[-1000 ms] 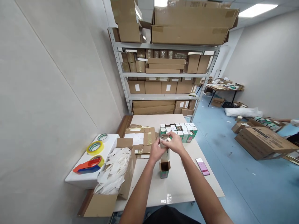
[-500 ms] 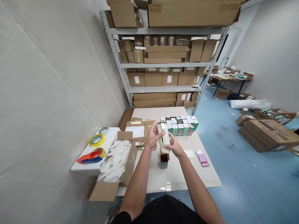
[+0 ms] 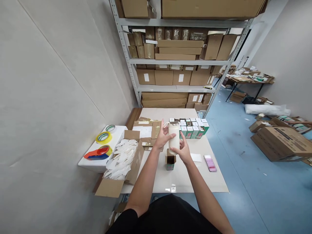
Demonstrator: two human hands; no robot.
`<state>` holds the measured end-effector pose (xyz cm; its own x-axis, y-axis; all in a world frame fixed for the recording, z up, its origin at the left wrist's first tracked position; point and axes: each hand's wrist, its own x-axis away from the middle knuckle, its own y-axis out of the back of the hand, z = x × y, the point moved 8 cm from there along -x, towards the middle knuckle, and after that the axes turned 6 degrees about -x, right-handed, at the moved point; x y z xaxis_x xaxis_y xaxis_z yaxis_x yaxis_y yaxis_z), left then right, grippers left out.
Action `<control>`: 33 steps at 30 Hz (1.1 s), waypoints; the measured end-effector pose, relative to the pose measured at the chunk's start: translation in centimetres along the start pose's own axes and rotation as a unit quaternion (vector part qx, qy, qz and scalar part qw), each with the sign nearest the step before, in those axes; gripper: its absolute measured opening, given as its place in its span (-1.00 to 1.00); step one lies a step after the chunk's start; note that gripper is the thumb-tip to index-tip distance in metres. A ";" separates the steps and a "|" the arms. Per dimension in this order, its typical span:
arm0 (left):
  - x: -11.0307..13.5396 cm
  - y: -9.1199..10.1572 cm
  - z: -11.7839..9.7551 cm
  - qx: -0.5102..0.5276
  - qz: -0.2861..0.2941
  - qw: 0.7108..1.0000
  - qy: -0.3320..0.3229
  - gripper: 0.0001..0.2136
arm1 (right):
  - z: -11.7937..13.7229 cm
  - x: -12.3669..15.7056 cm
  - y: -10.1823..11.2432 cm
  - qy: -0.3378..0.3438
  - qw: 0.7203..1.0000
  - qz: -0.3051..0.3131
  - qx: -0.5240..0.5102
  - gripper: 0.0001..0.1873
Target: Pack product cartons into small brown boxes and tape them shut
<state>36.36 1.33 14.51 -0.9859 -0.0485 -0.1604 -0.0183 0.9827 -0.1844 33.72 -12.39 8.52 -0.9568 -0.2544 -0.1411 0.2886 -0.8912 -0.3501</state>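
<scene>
Left hand (image 3: 162,138) and right hand (image 3: 184,151) share grip on cream bottle (image 3: 174,141), left higher, right at lower side. Bottle roughly upright above worktop (image 3: 156,182), strap loop at top. Small open box (image 3: 170,164) stands nearer person; green-and-white boxes (image 3: 192,131) grouped beyond, white card (image 3: 195,157) to right.

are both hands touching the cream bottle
Touching: in the head view, the thumbs of the left hand and right hand lie against the cream bottle.
</scene>
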 end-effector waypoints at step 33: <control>-0.9 1.5 -0.8 -0.085 0.011 0.996 -0.003 0.20 | 1.1 0.0 -0.2 -0.005 0.992 0.049 0.116 0.41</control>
<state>37.05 2.98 15.12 -0.9853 -0.0277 -0.1689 -0.0257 0.9996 -0.0141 33.59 -12.61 9.57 -0.9252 -0.3468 -0.1543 0.3651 -0.9242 -0.1121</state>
